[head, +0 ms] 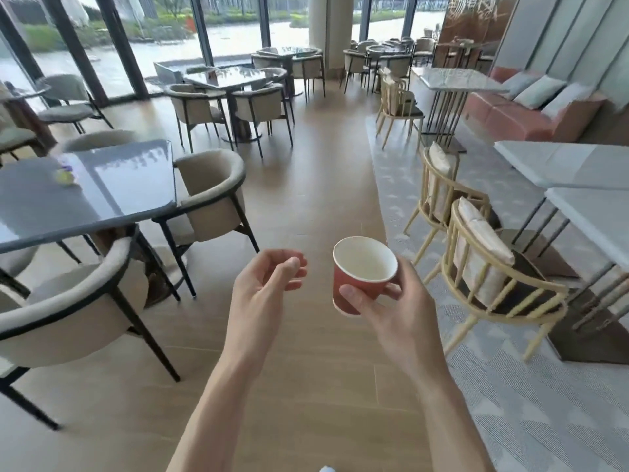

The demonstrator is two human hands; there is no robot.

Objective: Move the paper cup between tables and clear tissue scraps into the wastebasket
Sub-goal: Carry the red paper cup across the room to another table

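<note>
Both forearms reach forward from the bottom edge of the picture, over a wooden floor [316,206]. On the right side, the right hand [384,301] holds a paper cup [357,277], red outside and white inside; the thumb presses on the near wall of the cup and the other fingers are curled round its far side. The cup is in the air, tilted a little toward the camera, and its inside looks empty. The left hand [269,284] is just beside it, not touching it; its fingers are loosely curled with the palm turned inward, and it holds nothing. To the left stands a dark glossy bench [112,185] with a small blurred yellow and purple thing [65,175] lying on its top; what this thing is, I cannot tell. Beige upholstered chairs [211,195] with dark legs stand round this bench. To the right, on a grey patterned carpet [531,403], stand light wooden chairs [490,267] with cushions, next to white benches [592,219]. Farther back are more benches and chairs, a pink sofa [524,110] with pale cushions along the right wall, and tall windows [112,49].
</note>
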